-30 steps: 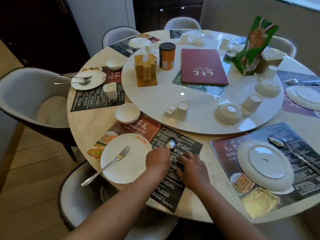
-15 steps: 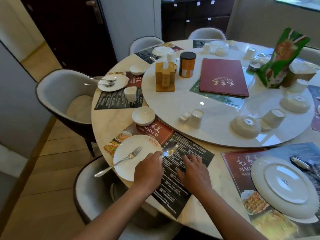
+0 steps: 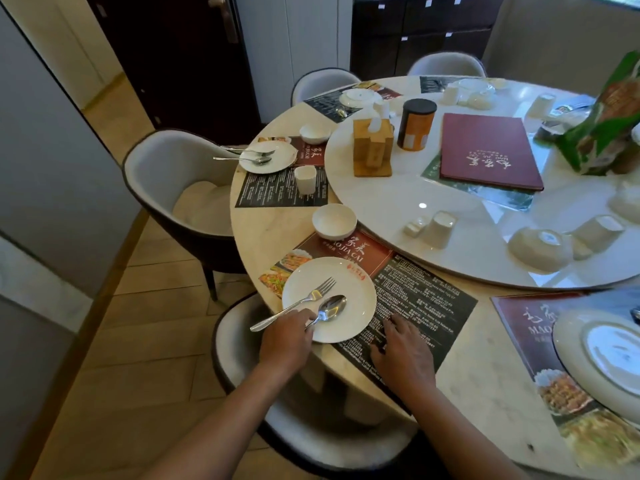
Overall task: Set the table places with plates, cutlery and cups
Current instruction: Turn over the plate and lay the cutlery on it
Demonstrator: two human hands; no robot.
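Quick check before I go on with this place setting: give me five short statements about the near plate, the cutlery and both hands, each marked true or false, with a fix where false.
1. The spoon has its bowl over the near plate. True.
2. The left hand holds the spoon's handle. True.
3. The fork lies on the placemat, clear of the plate. False: its tines rest on the plate and its handle sticks out past the rim.
4. The right hand grips a cup. False: it rests on the dark placemat, holding nothing.
5. The small bowl stands upright beyond the near plate. True.
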